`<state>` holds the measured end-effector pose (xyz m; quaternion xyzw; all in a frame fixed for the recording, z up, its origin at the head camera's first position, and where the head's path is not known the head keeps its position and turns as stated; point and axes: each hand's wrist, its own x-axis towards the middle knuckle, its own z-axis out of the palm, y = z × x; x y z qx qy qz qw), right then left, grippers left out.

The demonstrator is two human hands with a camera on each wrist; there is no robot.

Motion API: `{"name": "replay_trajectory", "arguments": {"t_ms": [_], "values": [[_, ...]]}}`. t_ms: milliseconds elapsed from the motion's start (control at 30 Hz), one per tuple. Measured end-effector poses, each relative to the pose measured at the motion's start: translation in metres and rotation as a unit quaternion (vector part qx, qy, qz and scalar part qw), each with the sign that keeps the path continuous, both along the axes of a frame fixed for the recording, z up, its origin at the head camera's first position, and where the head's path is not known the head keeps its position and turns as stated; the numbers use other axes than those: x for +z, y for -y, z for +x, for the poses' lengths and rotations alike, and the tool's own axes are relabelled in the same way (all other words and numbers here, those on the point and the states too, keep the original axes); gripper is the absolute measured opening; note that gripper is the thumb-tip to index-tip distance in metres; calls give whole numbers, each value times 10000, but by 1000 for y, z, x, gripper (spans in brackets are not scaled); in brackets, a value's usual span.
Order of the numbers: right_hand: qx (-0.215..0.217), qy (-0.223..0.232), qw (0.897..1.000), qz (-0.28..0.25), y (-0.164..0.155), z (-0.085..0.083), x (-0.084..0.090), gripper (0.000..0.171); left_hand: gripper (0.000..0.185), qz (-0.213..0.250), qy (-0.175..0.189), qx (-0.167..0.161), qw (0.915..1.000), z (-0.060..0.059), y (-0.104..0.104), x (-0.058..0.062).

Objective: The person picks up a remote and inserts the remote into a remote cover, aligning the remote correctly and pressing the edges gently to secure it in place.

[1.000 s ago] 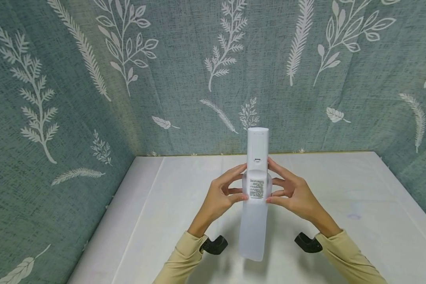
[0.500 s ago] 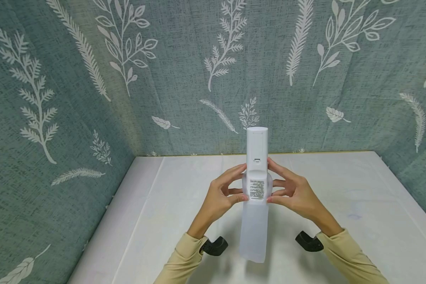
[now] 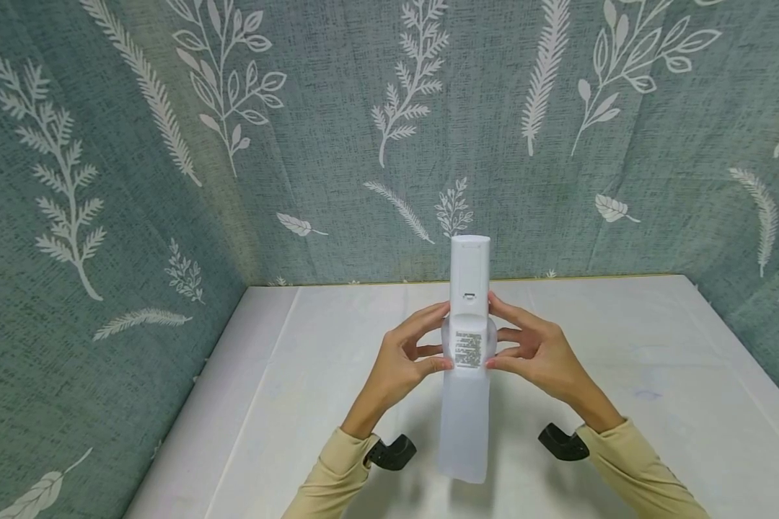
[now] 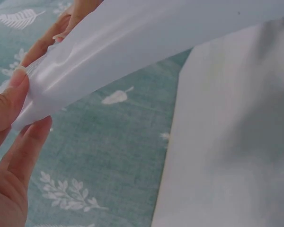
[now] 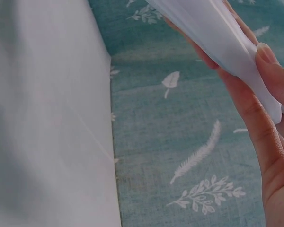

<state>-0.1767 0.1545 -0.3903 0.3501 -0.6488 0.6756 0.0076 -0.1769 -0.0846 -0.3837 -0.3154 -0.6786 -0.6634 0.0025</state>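
Note:
A slim white device (image 3: 470,270) with a small port and a printed label stands upright in the middle of the head view. Its kind cannot be told. Below the label hangs a frosted, translucent plastic sleeve (image 3: 464,432), also seen as a wrinkled white film (image 4: 109,52) in the left wrist view. My left hand (image 3: 399,360) pinches the left edge between thumb and fingers. On the opposite edge, my right hand (image 3: 542,353) grips likewise, its thumb beside the label. A rounded translucent part bulges behind the label, mostly hidden.
A white-covered table (image 3: 311,404) lies beneath the hands. Green leaf-patterned cloth (image 3: 337,144) rises behind it and at both sides. A black wrist mount (image 3: 392,453) sits at the left cuff, another black mount (image 3: 563,442) at the right.
Both hands keep the same hold. The device has dipped very slightly, and the sleeve's lower end has swung a little to the right since the earliest frame.

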Motion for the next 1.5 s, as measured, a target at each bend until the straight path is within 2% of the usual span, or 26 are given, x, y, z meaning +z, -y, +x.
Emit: {"name": "replay_trajectory", "arguments": {"t_ms": [300,1033,1500], "values": [[19,9,10000,-94,1,1,-1,84,70,31,-135,55,9999,0,0,-1],[-66,-33,10000,-51,2,1,3,81,69,389,-28,113,9992,-2,0,-3],[-98,36,9999,-117,4,2,5,80,66,380,-46,186,9991,-1,0,-2]]}}
